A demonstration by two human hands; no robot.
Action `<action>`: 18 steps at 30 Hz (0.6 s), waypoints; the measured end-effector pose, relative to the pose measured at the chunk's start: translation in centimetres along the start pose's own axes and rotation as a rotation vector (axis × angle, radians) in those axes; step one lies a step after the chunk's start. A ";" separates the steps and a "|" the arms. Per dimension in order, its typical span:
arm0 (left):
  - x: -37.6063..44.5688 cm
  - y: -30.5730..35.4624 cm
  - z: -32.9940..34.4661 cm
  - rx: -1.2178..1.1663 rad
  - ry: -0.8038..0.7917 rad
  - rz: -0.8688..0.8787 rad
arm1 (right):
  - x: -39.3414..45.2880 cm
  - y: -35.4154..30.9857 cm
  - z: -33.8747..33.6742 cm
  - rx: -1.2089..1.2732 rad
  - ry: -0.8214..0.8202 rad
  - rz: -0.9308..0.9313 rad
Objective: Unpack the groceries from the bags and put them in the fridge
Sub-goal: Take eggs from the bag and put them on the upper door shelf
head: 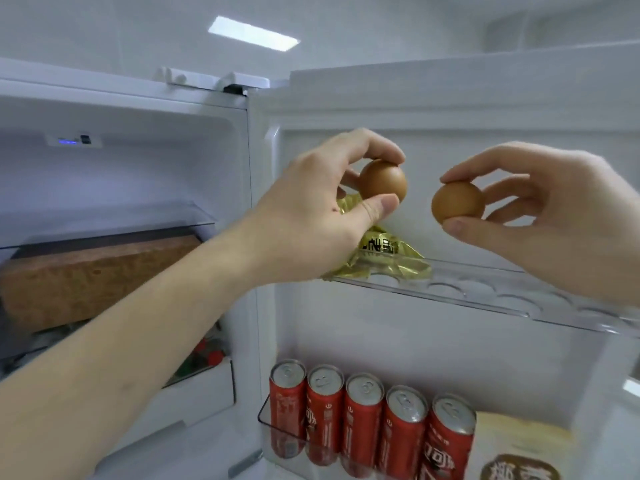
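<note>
My left hand (311, 209) pinches a brown egg (382, 180) between thumb and fingers, held above the left end of the clear egg tray (485, 299) on the open fridge door. A second brown egg (457, 202) sits in the fingertips of my right hand (554, 216), a little lower and to the right, also above the tray. The tray's round cups show no eggs in them. A gold foil packet (384, 254) lies at the tray's left end, partly hidden behind my left hand.
Several red cans (363, 420) stand in a row in the lower door shelf, with a cream carton (519, 452) to their right. Inside the fridge at left, a brown cork-patterned box (97, 278) sits under a glass shelf (138, 220), with colourful items below.
</note>
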State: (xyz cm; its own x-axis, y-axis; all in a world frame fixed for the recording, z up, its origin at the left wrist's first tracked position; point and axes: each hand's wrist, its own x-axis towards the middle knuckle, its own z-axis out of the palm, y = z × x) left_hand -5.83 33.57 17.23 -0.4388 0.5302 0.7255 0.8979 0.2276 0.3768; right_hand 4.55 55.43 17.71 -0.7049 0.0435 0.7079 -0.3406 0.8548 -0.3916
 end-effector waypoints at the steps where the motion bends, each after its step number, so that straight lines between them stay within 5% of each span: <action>1: 0.6 -0.1 0.3 0.010 -0.037 -0.012 | 0.3 0.3 -0.2 -0.038 -0.028 0.024; 18: 3.5 -0.8 1.9 0.161 -0.381 -0.100 | 1.9 2.8 0.2 -0.050 -0.485 0.162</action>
State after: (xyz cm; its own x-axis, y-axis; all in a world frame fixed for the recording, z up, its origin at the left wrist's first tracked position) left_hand -8.02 36.86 18.40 -0.5067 0.7564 0.4136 0.8589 0.4020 0.3173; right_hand 2.19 57.80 17.83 -0.9577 -0.0573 0.2819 -0.1813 0.8811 -0.4368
